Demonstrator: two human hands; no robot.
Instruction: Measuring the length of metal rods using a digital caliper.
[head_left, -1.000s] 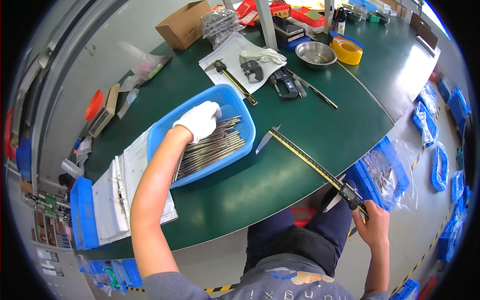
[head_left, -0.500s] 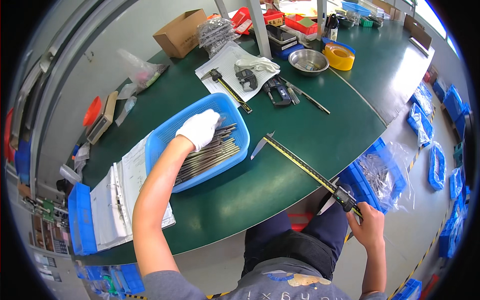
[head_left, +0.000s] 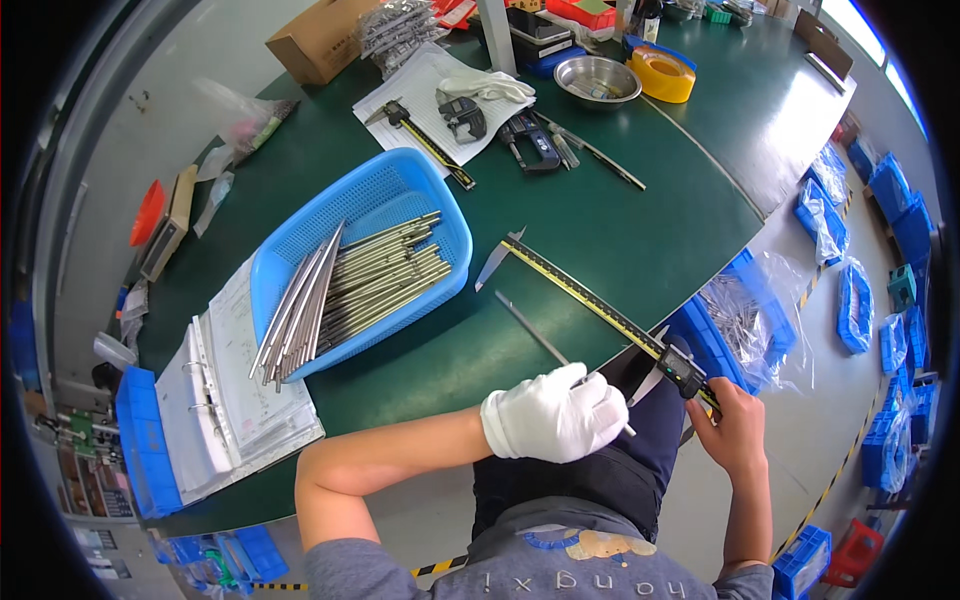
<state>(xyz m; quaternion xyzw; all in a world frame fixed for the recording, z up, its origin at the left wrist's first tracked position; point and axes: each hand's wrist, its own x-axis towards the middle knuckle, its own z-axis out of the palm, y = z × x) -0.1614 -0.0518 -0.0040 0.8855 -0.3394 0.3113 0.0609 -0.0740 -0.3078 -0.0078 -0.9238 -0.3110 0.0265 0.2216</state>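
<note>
Holding: your gloved left hand (head_left: 553,412) has its fingers closed round one thin metal rod (head_left: 535,335), which runs up toward 11 o'clock over the green surface (head_left: 640,230).
Caliper: your bare right hand (head_left: 732,430) grips the slider end of the long digital caliper (head_left: 600,305), fingers clamped on it; its beam lies at a slant on the surface, the fixed jaw at 11 o'clock from that hand.
Gap: rod and caliper lie near each other, not yet touching, as far as you can tell.
Done: one rod is out of the basket and in hand.
Left: measuring looks not yet begun; many rods wait in the blue basket (head_left: 400,195) at 10 o'clock.
Beyond: an open ring binder (head_left: 230,400) lies left of the basket.
</note>
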